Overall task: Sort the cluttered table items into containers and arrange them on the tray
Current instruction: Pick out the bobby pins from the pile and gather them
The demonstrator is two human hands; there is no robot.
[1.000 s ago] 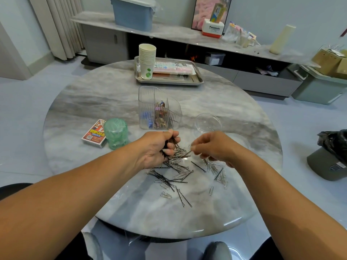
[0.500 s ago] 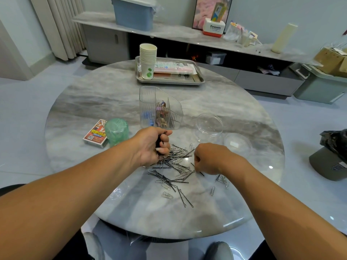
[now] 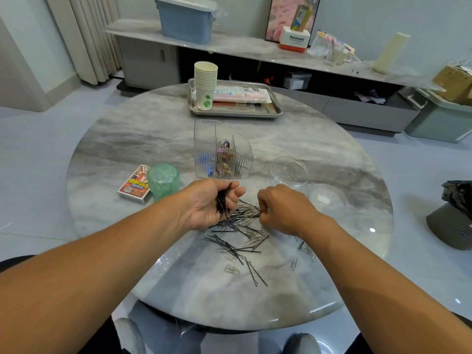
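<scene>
The left hand (image 3: 209,204) is cupping a bundle of hairpins (image 3: 224,200); the right hand (image 3: 282,208) is pinching into the pin pile (image 3: 242,226) lying between both hands.

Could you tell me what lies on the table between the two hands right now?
In the head view, mixed silver paper clips and black hairpins lie between left hand and right hand.

I see grey-veined marble table (image 3: 143,139), black hairpins (image 3: 229,247) mixed with silver clips (image 3: 232,269). Clear ribbed organizer (image 3: 204,149), green tub (image 3: 163,181), red-yellow card box (image 3: 132,185). Steel tray (image 3: 235,113), cream cups (image 3: 205,80) with green leaf print.
</scene>
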